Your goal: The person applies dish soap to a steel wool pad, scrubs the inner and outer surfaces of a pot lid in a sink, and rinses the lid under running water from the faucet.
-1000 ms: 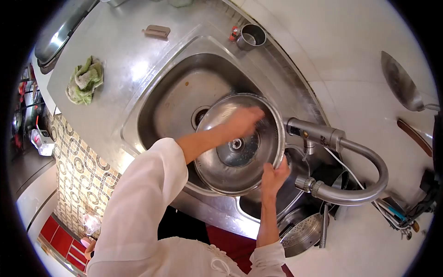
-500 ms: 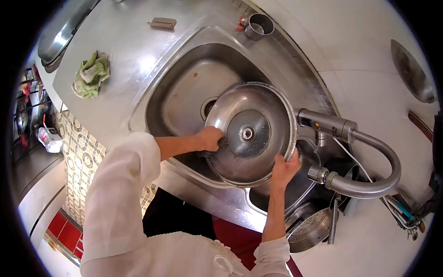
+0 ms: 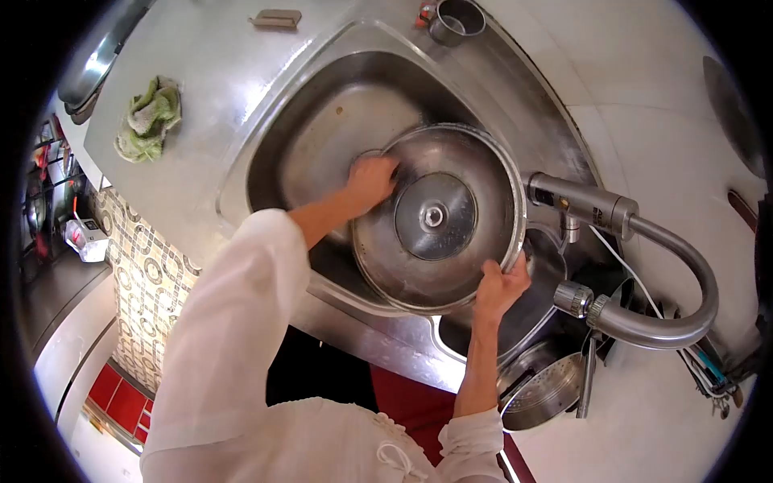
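Note:
A large round metal lid [image 3: 378,258] with a glass disc and a screw at its centre lies tilted over the sink [image 3: 322,137]. My right hand [image 3: 501,288] grips its lower right rim, thumb on top. My left hand [image 3: 373,183] is closed and pressed to the lid's upper left part. A bit of a dark scrubber [image 3: 394,172] seems to show at its fingertips; the rest is hidden under the hand.
A steel faucet [image 3: 584,203] with a curved hose reaches in from the right. Below it are a smaller basin and a perforated steamer pot [image 3: 547,386]. A green-white cloth [image 3: 149,121], a brown scraper-like piece [image 3: 276,19] and a metal cup [image 3: 456,22] rest around the sink.
My left hand has moved up along the lid's left side, from its lower left to its upper left. My right hand keeps its hold on the rim. The view has shifted slightly.

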A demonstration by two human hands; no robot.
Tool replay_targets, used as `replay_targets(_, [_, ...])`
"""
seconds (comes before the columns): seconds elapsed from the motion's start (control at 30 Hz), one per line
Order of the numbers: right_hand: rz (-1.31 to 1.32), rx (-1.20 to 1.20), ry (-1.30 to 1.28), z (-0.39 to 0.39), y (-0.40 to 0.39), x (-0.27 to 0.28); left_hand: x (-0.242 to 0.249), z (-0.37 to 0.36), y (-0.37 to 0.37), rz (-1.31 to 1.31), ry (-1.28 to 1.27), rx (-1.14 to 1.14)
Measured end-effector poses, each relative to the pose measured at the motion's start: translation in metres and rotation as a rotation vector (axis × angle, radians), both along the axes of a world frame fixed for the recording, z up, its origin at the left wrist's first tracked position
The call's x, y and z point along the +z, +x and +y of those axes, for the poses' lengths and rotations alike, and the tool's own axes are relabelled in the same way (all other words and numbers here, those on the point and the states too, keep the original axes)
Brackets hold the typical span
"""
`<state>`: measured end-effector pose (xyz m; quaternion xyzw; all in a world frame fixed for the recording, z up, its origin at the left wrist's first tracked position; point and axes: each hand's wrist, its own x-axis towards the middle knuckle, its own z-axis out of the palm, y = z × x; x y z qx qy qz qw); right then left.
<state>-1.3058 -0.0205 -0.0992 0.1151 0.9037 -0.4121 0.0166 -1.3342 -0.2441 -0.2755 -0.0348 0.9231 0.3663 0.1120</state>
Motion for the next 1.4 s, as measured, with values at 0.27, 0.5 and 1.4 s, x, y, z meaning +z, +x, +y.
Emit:
replay_targets(0.27, [0.012, -0.043, -0.105, -0.005, 0.001, 0.003, -0.006, 0.019, 0.002, 0.093, 0.167, 0.324])
replay_targets(0.5, [0.091, -0.018, -0.087, -0.012, 0.002, 0.004, 0.062, 0.047, -0.052, 0.194, 0.292, 0.017])
replay_targets(1.4, [0.046, -0.073, -0.058, -0.016, 0.004, 0.007, 0.005, 0.02, 0.012, 0.198, 0.083, 0.175])
